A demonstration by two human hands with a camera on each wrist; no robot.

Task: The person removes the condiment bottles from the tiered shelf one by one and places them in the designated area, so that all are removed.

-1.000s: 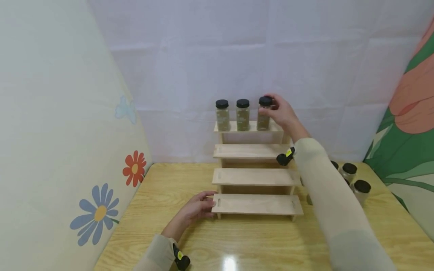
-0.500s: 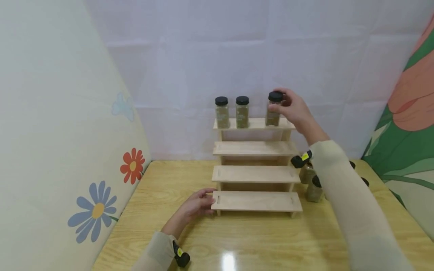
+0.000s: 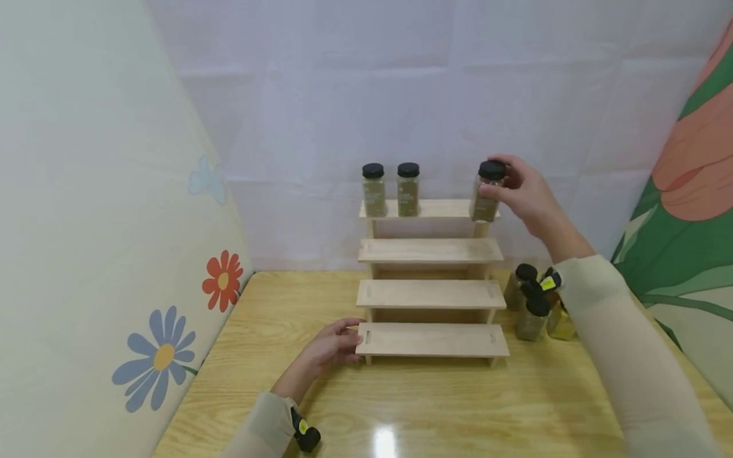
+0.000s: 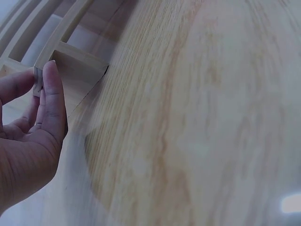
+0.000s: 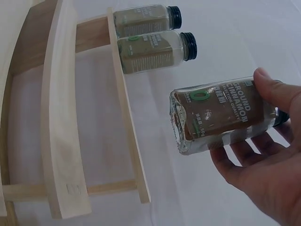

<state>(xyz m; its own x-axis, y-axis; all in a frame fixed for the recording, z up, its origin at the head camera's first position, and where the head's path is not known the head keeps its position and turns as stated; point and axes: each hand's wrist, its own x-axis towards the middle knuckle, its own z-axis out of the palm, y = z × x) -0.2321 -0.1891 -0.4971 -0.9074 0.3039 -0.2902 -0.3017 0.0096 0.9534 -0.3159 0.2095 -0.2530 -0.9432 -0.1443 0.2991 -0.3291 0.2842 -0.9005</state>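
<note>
My right hand (image 3: pixel 527 197) grips a glass jar of ground cinnamon (image 5: pixel 221 113) with a black lid, thumb on one side and fingers on the other. In the right wrist view the jar's base is apart from the top shelf. A wooden four-step rack (image 3: pixel 432 340) stands on the table. Two similar spice jars, one at the left end (image 3: pixel 375 197) and another beside it (image 3: pixel 408 197), stand upright on its top step. My left hand (image 4: pixel 37 122) pinches the left end of the lowest step between thumb and fingers.
Several more black-lidded jars, including a greyish-green one (image 3: pixel 530 323) and a yellow one (image 3: pixel 562 326), stand on the table (image 3: pixel 446 407) right of the rack, partly behind the right wrist camera. A white cloth (image 3: pixel 309 127) hangs behind; painted panels flank both sides.
My right hand has carried the cinnamon jar rightward along the top step to its right end, tilting it slightly. My left hand keeps its place at the lowest step.
</note>
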